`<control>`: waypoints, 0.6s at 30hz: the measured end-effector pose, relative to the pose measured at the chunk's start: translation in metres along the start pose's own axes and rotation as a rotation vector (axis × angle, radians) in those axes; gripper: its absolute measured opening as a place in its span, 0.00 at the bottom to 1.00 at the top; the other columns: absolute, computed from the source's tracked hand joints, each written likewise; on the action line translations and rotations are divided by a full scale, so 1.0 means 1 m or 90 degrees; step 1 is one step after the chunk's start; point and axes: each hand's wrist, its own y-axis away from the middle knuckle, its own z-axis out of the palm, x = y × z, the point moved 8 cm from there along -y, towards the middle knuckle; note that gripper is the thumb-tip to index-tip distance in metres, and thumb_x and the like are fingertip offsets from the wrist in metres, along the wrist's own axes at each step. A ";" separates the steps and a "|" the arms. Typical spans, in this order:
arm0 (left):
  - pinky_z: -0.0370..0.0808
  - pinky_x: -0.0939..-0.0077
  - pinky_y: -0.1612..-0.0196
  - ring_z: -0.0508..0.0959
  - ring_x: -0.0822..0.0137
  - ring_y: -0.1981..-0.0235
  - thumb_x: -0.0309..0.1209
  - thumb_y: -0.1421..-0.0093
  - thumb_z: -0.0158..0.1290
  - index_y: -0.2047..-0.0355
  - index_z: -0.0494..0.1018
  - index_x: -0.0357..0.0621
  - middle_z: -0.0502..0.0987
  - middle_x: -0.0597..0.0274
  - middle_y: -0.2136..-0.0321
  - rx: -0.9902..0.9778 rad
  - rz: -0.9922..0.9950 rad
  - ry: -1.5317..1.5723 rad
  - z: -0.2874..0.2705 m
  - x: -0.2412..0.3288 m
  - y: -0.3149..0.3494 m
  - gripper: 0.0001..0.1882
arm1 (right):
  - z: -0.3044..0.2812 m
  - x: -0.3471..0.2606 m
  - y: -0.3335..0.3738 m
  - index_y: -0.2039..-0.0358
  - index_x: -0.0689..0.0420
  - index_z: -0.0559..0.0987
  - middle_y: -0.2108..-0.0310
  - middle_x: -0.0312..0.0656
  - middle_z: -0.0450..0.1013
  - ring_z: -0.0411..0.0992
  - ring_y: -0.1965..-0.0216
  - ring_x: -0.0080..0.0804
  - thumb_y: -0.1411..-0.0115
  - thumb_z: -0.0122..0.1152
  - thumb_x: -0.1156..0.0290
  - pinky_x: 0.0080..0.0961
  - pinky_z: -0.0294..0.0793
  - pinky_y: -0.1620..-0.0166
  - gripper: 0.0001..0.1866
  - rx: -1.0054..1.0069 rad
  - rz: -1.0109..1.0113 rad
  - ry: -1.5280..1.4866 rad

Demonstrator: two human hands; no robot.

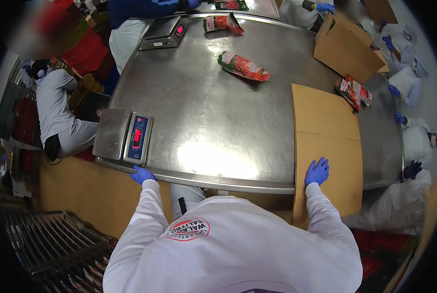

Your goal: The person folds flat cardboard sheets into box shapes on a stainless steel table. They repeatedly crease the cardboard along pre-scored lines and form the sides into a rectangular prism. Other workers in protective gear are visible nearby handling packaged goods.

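Observation:
My right hand (317, 171), in a blue glove, lies flat with fingers stretched on a folded-flat cardboard box (328, 117). The cardboard reaches over the near edge of the steel table (189, 93). My left hand (143, 175), also blue-gloved, rests open at the table's near rim, just below a digital scale (124, 136) with a lit red display. Neither hand holds a thing that I can see. Beyond the hands, a red and green bag (244, 67) lies on the table, and a similar bag (223, 23) sits farther back.
Two more red bags (353, 92) lie at the cardboard's far right corner. An open cardboard box (346, 48) stands behind them. A second scale (164, 32) sits at the far left. Several people in white work around the table; a dark rack (57, 239) stands behind me at left.

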 end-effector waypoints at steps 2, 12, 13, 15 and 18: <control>0.65 0.57 0.43 0.69 0.46 0.45 0.38 0.35 0.46 0.43 0.59 0.26 0.64 0.35 0.44 0.009 -0.001 -0.011 -0.001 0.004 0.003 0.28 | 0.000 0.000 -0.001 0.38 0.56 0.63 0.36 0.50 0.57 0.60 0.40 0.51 0.34 0.41 0.53 0.45 0.61 0.42 0.29 0.006 -0.005 0.006; 0.66 0.56 0.43 0.68 0.42 0.45 0.39 0.34 0.44 0.42 0.56 0.25 0.62 0.34 0.42 -0.069 0.020 0.058 0.007 0.006 -0.001 0.30 | 0.007 0.004 -0.003 0.38 0.55 0.63 0.36 0.50 0.57 0.59 0.39 0.50 0.35 0.43 0.53 0.46 0.60 0.42 0.29 -0.014 0.007 -0.003; 0.66 0.56 0.43 0.68 0.42 0.45 0.39 0.34 0.44 0.42 0.56 0.25 0.63 0.34 0.42 -0.082 0.033 0.072 0.008 0.007 -0.002 0.30 | 0.005 0.004 -0.004 0.38 0.55 0.63 0.36 0.50 0.56 0.59 0.39 0.50 0.36 0.45 0.53 0.47 0.60 0.42 0.30 -0.011 0.008 -0.009; 0.66 0.57 0.44 0.70 0.43 0.46 0.38 0.34 0.44 0.43 0.57 0.24 0.64 0.35 0.43 -0.035 0.005 0.016 0.004 0.001 -0.005 0.29 | 0.003 -0.002 -0.010 0.38 0.55 0.63 0.36 0.50 0.56 0.58 0.39 0.50 0.38 0.48 0.54 0.47 0.60 0.42 0.31 -0.044 0.013 -0.028; 0.68 0.58 0.46 0.72 0.47 0.50 0.35 0.36 0.46 0.46 0.61 0.23 0.68 0.35 0.46 -0.026 0.009 0.043 0.006 -0.002 -0.008 0.26 | -0.013 -0.034 -0.036 0.37 0.53 0.61 0.36 0.49 0.57 0.57 0.38 0.50 0.43 0.55 0.57 0.48 0.58 0.41 0.34 -0.039 -0.051 -0.093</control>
